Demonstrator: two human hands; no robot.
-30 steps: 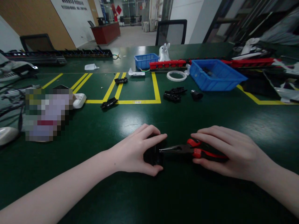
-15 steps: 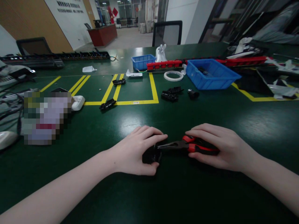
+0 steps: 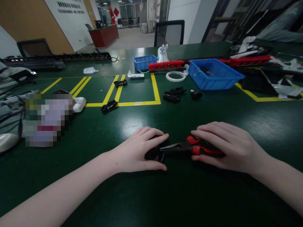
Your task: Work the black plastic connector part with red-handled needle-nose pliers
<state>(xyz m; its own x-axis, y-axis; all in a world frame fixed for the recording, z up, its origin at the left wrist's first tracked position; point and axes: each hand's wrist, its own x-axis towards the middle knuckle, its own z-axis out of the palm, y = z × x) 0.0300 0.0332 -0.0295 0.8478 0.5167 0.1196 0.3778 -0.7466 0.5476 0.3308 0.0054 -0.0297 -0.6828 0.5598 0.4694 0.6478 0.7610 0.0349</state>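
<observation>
My right hand is wrapped round the red and black handles of long-nose pliers, whose jaws point left. Under and between the fingers of my left hand lies a small black plastic part, held against the table between thumb and fingers. The plier tips reach the right side of this part; whether they grip anything there is too small to tell. Much of the part is hidden by my left hand.
Several black plastic parts lie beyond my hands, some by the yellow tape lines. Farther back are a blue bin, a smaller blue bin, a tape roll and red strips. A white mouse lies left.
The pliers and my right hand have shifted slightly right, and the right hand's back has risen a little. My left thumb has stretched farther right along the black plastic part.
</observation>
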